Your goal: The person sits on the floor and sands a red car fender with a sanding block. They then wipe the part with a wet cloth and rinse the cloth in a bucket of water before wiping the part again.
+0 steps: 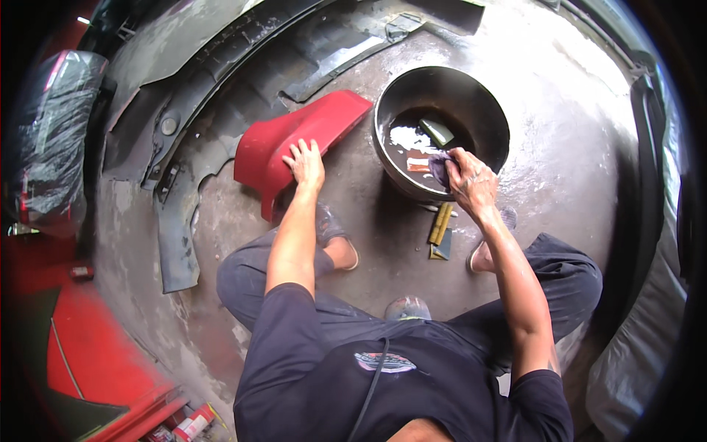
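Purple-grey cloth (pixel 440 168), bunched in the fingertips of the right hand (pixel 471 180); fingers closed on it, thumb side hard to make out. Left hand (pixel 305 166): fingers spread wide, laid on the red panel (pixel 269 151), gripping nothing. Reads as a steadying touch, since the panel is curved and probably rocks or slides easily on bare floor. Cloth hangs over the bucket (pixel 482 107), just inside the near right rim, likely so drips land in the water (pixel 405 138) and not on the floor. Can't tell if the cloth touches the water.

Panel location: on the floor, left of the bucket, tip angled up-right and just beside the rim. Both sit within easy reach, one per hand, which seems the point of the layout. Pale green block (pixel 437 132) lies in the bucket, maybe to soak. Yellow block (pixel 440 224) and a dark sheet (pixel 445 241) lie on the near side of the bucket, between the feet, presumably for quick pickup.

Arms: left reaches nearly straight ahead, hand palm-down. Right has the elbow bent outward, forearm slanting up and left, wrist drooped. Knees splayed either side. Black trim (pixel 179 243) curves around beyond the panel.
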Tool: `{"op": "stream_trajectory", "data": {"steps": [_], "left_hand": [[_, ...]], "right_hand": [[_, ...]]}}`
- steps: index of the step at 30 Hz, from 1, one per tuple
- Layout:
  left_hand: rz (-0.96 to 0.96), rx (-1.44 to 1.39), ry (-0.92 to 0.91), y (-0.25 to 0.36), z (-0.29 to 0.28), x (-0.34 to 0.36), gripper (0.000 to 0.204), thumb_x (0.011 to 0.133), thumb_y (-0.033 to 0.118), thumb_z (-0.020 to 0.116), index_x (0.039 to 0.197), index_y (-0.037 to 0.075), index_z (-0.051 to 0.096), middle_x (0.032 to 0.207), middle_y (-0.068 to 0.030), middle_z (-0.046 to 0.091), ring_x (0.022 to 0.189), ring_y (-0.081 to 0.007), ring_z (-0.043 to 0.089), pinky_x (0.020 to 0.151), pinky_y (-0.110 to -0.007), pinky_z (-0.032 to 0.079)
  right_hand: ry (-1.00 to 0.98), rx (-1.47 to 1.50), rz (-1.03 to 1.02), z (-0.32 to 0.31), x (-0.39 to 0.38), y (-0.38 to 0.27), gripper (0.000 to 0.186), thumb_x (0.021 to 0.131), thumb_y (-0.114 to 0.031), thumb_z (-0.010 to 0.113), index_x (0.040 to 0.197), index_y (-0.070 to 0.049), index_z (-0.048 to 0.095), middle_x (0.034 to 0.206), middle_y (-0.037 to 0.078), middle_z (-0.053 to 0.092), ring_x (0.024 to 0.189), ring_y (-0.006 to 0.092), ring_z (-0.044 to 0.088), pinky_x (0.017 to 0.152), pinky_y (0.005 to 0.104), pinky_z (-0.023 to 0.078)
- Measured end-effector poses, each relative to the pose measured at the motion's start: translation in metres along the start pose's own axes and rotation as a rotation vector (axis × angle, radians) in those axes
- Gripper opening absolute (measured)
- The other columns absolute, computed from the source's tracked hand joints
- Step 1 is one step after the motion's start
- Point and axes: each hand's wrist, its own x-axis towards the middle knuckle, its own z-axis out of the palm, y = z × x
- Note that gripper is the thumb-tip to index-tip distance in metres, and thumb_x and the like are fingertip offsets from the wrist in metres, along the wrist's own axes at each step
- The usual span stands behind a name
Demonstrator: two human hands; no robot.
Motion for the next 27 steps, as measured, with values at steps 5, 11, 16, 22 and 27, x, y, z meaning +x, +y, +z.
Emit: {"op": "stream_trajectory", "data": {"steps": [5,11,16,22,27], "left_hand": [[-0.03,-0.18,-0.096,0.01,-0.009,-0.027,0.066,0.087,0.02,0.079,0.148,0.016,0.055,0.159,-0.0186,0.042,0.148,-0.0412,0.04,0.116,-0.063,0.037],[0.152,-1.028,0.507,0.063,-0.142,-0.003,0.033,0.088,0.007,0.068,0.12,0.001,0.072,0.123,-0.0232,0.069,0.109,-0.0373,0.069,0.093,-0.042,0.055],[0.845,-1.171,0.583,0.194,-0.221,-0.037,0.037,0.085,0.009,0.071,0.121,-0.001,0.071,0.116,-0.02,0.072,0.11,-0.0323,0.07,0.097,-0.039,0.054],[0.437,-1.209,-0.147,0.203,-0.242,-0.036,0.028,0.094,0.02,0.068,0.111,-0.002,0.07,0.109,-0.0153,0.073,0.102,-0.0181,0.069,0.089,-0.034,0.055],[0.544,-1.335,-0.134,0.206,-0.245,-0.04,0.032,0.089,0.02,0.071,0.113,0.0,0.062,0.108,-0.0089,0.068,0.105,-0.0152,0.065,0.09,-0.033,0.053]], "right_hand": [[-0.024,0.469,0.047,-0.01,0.031,0.036,0.027,0.099,-0.024,0.063,0.117,-0.006,0.072,0.101,0.014,0.076,0.091,0.0251,0.072,0.083,0.0377,0.055],[-0.059,0.666,-0.122,-0.022,0.06,0.039,0.022,0.096,-0.01,0.066,0.114,-0.001,0.074,0.104,0.007,0.075,0.099,0.017,0.067,0.09,0.0299,0.052],[0.165,0.388,-0.567,-0.04,0.088,0.065,0.038,0.082,-0.008,0.067,0.119,-0.007,0.074,0.11,0.01,0.071,0.102,0.0298,0.068,0.093,0.0376,0.054],[0.009,0.471,-0.36,-0.093,0.074,0.001,0.023,0.098,0.001,0.051,0.113,0.002,0.069,0.104,0.014,0.071,0.108,0.0203,0.071,0.097,0.0346,0.056],[0.04,0.723,-0.139,-0.088,0.073,0.002,0.026,0.096,-0.017,0.059,0.107,0.003,0.072,0.095,0.019,0.075,0.091,0.0276,0.074,0.082,0.0399,0.057]]}}
